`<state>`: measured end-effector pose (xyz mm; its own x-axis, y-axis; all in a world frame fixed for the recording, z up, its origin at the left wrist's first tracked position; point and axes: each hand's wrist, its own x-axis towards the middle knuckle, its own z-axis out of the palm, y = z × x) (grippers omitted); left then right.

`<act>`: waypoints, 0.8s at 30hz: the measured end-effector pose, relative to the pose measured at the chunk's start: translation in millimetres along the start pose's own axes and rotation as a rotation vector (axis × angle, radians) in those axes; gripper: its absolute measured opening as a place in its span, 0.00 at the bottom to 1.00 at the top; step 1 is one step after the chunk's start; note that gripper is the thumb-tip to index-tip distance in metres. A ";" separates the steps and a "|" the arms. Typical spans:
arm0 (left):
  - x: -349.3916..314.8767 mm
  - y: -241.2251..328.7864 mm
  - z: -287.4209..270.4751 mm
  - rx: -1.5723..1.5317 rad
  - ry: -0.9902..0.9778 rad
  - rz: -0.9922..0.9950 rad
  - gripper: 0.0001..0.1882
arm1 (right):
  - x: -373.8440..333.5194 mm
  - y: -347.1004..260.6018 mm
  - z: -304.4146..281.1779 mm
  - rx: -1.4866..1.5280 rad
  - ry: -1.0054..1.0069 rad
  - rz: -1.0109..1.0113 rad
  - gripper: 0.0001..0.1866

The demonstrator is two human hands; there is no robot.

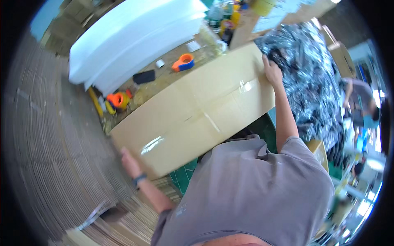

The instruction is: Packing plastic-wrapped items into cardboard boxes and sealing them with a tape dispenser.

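A long brown cardboard box (pixel 197 110) lies slantwise in front of me, with shiny strips of clear tape on its upper face. My left hand (pixel 131 164), slightly blurred, grips its near left end. At the far right end my right hand (pixel 273 74) is closed on the edge, thumb side up. The fingers under the box are hidden on both sides. Just beyond the box, an orange and blue tape dispenser (pixel 183 62) sits on the work table (pixel 164 80). A second orange tape dispenser (pixel 117 100) lies near the box's left corner.
Stacked flat cardboard (pixel 37 123) fills the left side. White foam sheets (pixel 131 41) lie behind the table, near a dark flat object (pixel 144 77). Dark items in clear plastic (pixel 308 74) are heaped at right. Bottles (pixel 217 16) stand at the back; another person (pixel 359 98) is far right.
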<state>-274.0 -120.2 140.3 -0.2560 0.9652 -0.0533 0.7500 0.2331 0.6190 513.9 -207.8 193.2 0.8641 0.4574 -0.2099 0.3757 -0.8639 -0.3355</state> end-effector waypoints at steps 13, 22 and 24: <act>34.9 -120.9 -16.2 -0.931 -0.536 -0.855 0.44 | 2.5 235.2 99.2 1.419 -0.647 0.164 0.26; -176.4 44.1 205.0 -1.571 -0.183 -0.936 0.54 | -10.7 380.0 169.4 0.853 0.145 0.432 0.28; -212.6 99.8 251.0 -1.205 -0.562 -0.649 0.48 | -13.7 428.5 135.8 0.416 0.458 0.404 0.28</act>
<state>8.3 -272.4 16.7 0.1343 0.7170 -0.6840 -0.4197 0.6665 0.6162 617.6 -555.7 -72.4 0.9956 -0.0923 -0.0171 -0.0810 -0.7533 -0.6526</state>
